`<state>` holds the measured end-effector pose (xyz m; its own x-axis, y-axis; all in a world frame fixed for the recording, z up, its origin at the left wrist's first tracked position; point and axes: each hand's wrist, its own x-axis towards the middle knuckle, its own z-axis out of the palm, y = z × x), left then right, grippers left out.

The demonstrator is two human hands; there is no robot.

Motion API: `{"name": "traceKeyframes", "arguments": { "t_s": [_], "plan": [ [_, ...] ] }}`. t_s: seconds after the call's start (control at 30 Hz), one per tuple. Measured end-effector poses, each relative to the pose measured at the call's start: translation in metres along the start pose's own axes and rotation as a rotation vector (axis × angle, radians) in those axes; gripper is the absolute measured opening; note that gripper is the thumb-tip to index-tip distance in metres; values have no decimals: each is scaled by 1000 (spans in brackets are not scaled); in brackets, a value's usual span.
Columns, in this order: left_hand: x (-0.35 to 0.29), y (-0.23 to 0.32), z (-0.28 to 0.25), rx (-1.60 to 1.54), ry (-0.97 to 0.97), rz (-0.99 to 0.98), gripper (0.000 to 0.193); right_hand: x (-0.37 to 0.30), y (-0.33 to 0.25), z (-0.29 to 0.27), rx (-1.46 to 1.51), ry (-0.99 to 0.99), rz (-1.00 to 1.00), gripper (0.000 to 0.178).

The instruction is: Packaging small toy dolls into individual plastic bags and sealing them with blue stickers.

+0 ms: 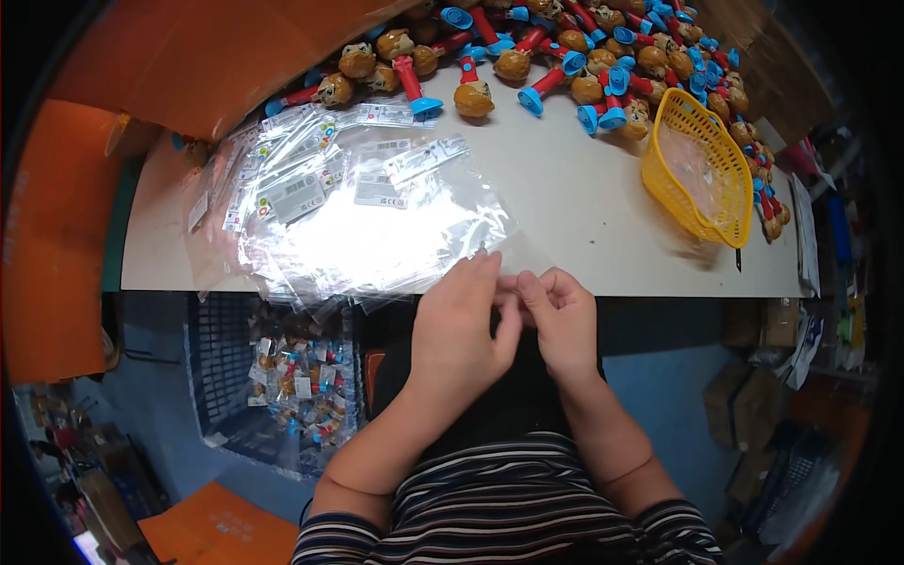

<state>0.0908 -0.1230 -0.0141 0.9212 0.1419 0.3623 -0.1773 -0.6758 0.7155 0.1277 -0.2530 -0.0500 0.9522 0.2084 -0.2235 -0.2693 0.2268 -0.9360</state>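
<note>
My left hand (pixel 460 315) is at the table's front edge, some fingers reaching over the lower right corner of a pile of clear plastic bags (pixel 377 231). Its thumb and forefinger come together beside my right hand (pixel 567 325), which is closed in a pinch with the thumb against the forefinger. Both sets of fingertips nearly touch. Whatever is between them, if anything, is too thin and clear to make out. White printed labels (pixel 297 196) show on the bags, and glare washes out the pile's middle.
Many toy figures (pixel 474 97) with brown heads, red bodies and blue bases crowd the table's far side (pixel 574 202). A yellow basket (pixel 654 169) stands at the right. Below the left front edge, a blue crate (pixel 209 377) holds bagged figures (pixel 301 381). Orange board (pixel 56 226) encloses the left.
</note>
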Motion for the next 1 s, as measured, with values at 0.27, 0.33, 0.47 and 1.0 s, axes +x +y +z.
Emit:
{"name": "traceKeyframes", "arguments": {
  "t_s": [0.27,0.33,0.47,1.0],
  "plan": [
    [2,-7,4,90,137,-4,19,-2,-2,7,20,-67,-155,17],
    [4,-7,4,54,168,-68,15,-3,-7,-1,-65,-76,-109,17],
    [5,-13,4,135,161,23,16,13,-47,-20,-276,-198,186,19],
    [10,0,40,278,153,132,10,199,-72,-22,-1452,70,-517,39]
  ]
}}
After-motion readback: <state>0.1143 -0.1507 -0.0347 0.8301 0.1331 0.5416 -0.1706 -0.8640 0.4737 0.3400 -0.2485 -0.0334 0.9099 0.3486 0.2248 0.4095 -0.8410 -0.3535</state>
